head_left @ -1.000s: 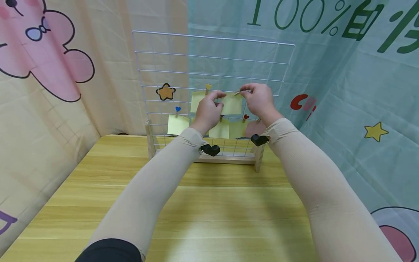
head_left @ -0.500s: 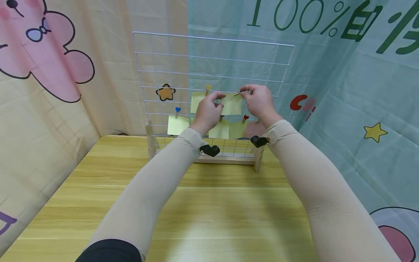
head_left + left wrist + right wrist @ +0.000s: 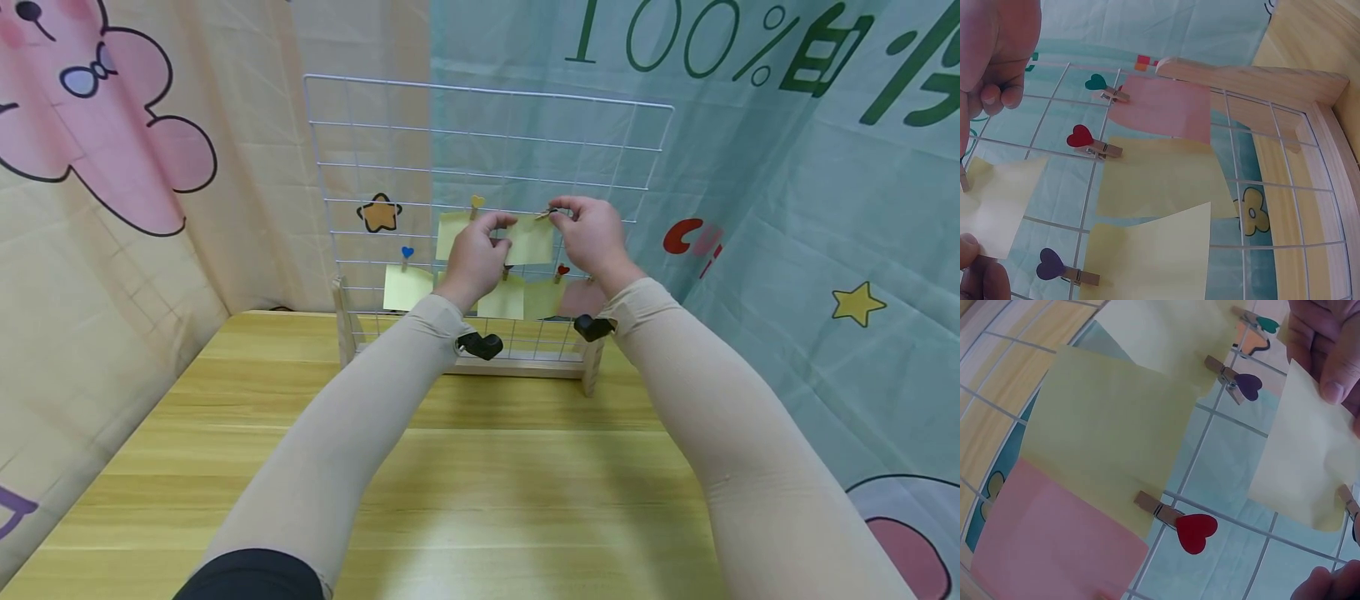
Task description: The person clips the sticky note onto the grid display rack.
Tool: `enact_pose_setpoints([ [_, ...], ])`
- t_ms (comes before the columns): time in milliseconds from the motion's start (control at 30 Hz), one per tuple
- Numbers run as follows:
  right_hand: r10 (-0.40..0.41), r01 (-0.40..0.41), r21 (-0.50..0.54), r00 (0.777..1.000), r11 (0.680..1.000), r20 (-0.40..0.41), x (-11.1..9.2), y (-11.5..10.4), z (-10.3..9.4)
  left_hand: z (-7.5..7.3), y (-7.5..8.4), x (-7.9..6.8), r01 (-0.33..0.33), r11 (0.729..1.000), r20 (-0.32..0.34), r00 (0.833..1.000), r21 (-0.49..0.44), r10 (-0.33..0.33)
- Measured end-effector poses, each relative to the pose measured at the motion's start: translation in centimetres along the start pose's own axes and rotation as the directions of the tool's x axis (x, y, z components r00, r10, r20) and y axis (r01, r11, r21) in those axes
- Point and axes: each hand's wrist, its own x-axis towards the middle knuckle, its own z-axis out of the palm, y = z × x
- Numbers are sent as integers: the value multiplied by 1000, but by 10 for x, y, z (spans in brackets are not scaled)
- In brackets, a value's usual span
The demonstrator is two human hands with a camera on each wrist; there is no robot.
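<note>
In the head view my left hand (image 3: 477,260) pinches the left edge of a pale yellow paper note (image 3: 532,240) between thumb and fingers. My right hand (image 3: 594,235) pinches a small wooden clothespin (image 3: 544,214) at the note's upper right, against the white wire grid (image 3: 480,132). The right wrist view shows the left thumb on the paper's corner and the clothespin (image 3: 1349,503) over its opposite edge. Lower on the grid, clothespins with red (image 3: 1196,533) and purple (image 3: 1248,387) hearts hold more yellow notes (image 3: 1110,425). A pink note (image 3: 1163,109) hangs from a green-heart clothespin (image 3: 1107,89).
Wooden feet (image 3: 592,367) carry the grid on a wood-grain table (image 3: 525,492). Further left hang a yellow note (image 3: 408,287) under a blue-heart clothespin (image 3: 407,252) and another under a yellow-heart one (image 3: 477,202). Printed curtains (image 3: 247,167) stand behind and on both sides.
</note>
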Motion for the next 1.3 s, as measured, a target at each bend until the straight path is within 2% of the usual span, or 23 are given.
enact_pose_setpoints([
  [167,-3,3,13,1000,1000,3,-1,0,1,0,0,0,-1,1000,1,1000,-6,1],
  [600,-66,66,-27,998,997,3,-2,2,4,0,1,-2,11,1000,4,1000,-14,-11],
  [900,-72,73,-13,995,997,62,-3,3,5,0,-1,-2,-9,1000,-5,1000,-7,9],
  [1300,-83,82,18,993,996,88,-4,3,6,1,-1,-1,-19,1000,-15,1000,-1,19],
])
